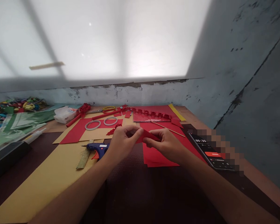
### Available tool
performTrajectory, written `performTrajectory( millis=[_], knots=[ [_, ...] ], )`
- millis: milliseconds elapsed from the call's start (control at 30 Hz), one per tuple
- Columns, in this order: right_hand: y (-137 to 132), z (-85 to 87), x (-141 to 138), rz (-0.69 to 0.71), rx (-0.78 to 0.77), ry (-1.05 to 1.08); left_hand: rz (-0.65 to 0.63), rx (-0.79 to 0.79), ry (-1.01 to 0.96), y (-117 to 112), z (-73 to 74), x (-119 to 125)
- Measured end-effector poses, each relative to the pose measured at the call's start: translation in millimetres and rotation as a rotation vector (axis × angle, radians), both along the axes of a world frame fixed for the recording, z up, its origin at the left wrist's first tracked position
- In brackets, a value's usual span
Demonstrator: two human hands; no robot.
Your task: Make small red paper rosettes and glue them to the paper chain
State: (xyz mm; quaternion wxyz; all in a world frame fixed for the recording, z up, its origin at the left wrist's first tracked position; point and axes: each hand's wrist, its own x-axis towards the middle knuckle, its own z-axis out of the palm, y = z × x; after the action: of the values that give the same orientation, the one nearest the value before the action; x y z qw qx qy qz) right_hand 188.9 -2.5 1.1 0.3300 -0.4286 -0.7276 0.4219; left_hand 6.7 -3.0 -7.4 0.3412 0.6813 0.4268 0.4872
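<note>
My left hand (124,140) and my right hand (166,143) meet at the middle of the table, both pinched on a small folded piece of red paper (147,136) held between them just above the surface. Under my right hand lies a stack of red paper sheets (157,157). A blue glue gun (96,148) rests just left of my left hand.
Two tape rings (92,125) lie on red and tan paper behind my hands, with scissors (106,109), a red paper chain (151,113) and a thin wooden stick (168,128). A phone showing a timer (210,149) lies at the right. Green paper and coloured scraps (16,115) pile at the left.
</note>
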Motion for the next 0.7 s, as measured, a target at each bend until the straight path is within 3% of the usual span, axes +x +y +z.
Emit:
performTrajectory(
  millis=[200, 400, 567, 700],
  knots=[
    [0.9, -3.1, -1.7, 0.039, -0.012, 0.015, -0.031, -0.016, -0.023, -0.9, -0.3, -0.5],
    [2.6, -0.7, 2.2, -0.122, -0.017, 0.031, -0.019, -0.101, -0.009, 1.5, -3.0, -0.7],
    [4.0, -0.2, 3.6, -0.046, 0.007, 0.082, -0.008, -0.082, 0.006, 2.3, -4.5, -2.2],
    [3.1, 2.5, 3.2, -0.105, 0.012, 0.188, 0.001, -0.103, 0.020, 2.5, -4.3, -3.0]
  ],
)
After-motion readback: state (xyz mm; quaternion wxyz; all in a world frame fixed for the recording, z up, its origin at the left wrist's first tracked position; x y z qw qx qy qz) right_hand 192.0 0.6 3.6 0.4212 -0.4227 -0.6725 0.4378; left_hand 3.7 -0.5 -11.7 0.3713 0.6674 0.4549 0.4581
